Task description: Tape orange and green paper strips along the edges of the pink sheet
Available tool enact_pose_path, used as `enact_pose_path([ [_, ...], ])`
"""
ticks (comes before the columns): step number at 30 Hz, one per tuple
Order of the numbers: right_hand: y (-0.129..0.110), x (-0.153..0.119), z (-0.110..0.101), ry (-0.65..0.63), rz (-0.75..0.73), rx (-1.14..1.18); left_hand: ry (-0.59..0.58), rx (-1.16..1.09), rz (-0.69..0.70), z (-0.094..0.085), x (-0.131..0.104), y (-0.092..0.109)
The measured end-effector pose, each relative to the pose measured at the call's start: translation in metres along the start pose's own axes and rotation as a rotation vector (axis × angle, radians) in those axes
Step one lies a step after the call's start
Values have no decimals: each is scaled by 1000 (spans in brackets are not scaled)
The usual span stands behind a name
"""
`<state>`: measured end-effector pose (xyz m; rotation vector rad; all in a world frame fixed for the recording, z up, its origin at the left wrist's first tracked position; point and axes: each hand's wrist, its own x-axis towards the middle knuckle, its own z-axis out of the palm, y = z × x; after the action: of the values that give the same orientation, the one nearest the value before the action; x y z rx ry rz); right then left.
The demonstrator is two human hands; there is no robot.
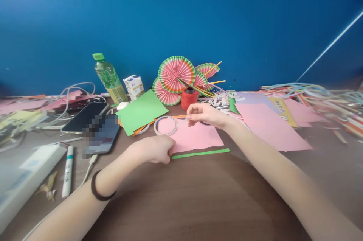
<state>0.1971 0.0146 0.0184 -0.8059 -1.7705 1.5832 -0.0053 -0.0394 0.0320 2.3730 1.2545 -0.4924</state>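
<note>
My left hand (pixel 159 148) is closed, knuckles up, at the left end of a narrow green paper strip (pixel 201 153). Its fingertips are hidden, so what they grip does not show. Just beyond the strip lies a pink paper sheet (pixel 195 139) with an uneven near edge. Above that sheet, my right hand (pixel 205 115) has thumb and fingers pinched together. Something thin and pale shows by the fingertips, too faint to name. A roll of tape (pixel 155 129) rests across the pink sheet's left edge, between both hands.
Behind stand a red thread spool (pixel 189 99), pleated paper fans (pixel 176 74), a green-capped bottle (pixel 110 80) and a small carton (pixel 134 87). Green paper (pixel 143 112), phones (pixel 85 117) and a marker (pixel 67 173) lie left. Pink sheets (pixel 269 125) and paper strips crowd the right.
</note>
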Motion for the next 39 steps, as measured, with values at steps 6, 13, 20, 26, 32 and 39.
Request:
enact_pose_path([
  [6, -1, -1, 2, -101, 0, 17, 58, -407, 138, -14, 4, -15],
  [13, 1, -2, 8, -203, 1, 23, 213, -838, 288, -9, 23, -34],
  [20, 1, -1, 10, -140, -45, -22, 232, -1342, 353, 4, 33, -35],
  [26, 3, 1, 9, -64, -95, -38, 158, -1564, 364, 10, 39, -34],
  [32, 8, 5, 13, 71, -196, -40, 325, -1460, 281, 15, 43, -29],
  [39, 20, 9, 23, 89, -221, -77, 547, -1190, 249, 18, 45, -18],
])
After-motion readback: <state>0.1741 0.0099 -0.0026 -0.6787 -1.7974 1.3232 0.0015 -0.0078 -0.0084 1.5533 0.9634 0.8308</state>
